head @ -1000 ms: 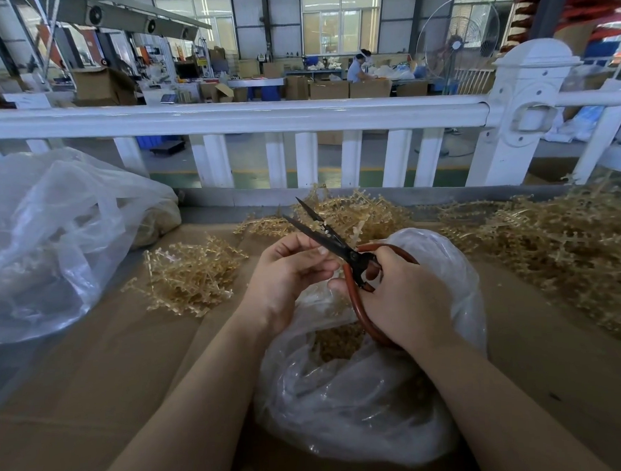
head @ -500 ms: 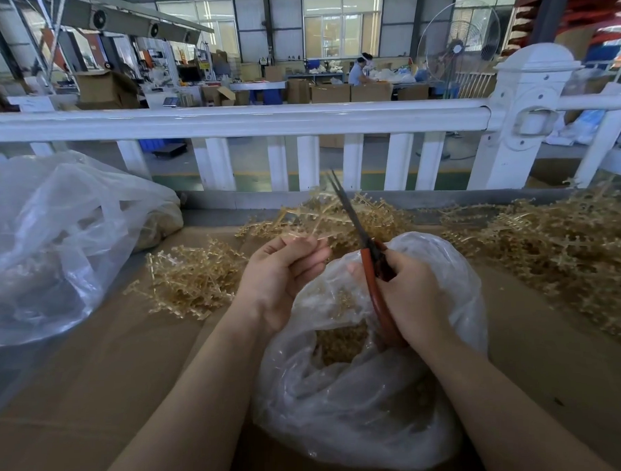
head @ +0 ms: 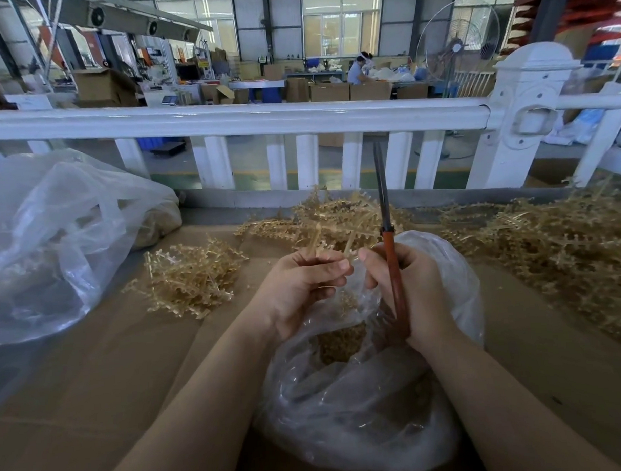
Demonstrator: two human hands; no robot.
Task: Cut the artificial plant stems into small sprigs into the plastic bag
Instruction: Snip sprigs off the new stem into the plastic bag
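Note:
My right hand point(head: 406, 288) grips red-handled scissors point(head: 390, 253), blades closed and pointing straight up in front of the fence. My left hand point(head: 300, 288) has its fingers curled round a thin tan plastic stem point(head: 314, 240) just above the open mouth of a clear plastic bag point(head: 364, 409). Cut tan sprigs point(head: 341, 343) lie inside the bag. The bag sits on brown cardboard point(head: 113, 365) between my forearms.
Piles of tan artificial stems lie at left point(head: 191, 278), behind my hands point(head: 336, 216) and in a big heap at right point(head: 556, 258). A large clear bag point(head: 55, 237) sits at far left. A white fence point(head: 262, 117) borders the table's far edge.
The scissors swung from pointing left with blades open to upright with blades closed. My left hand's fingers have curled round a stem. Both hands stayed over the bag.

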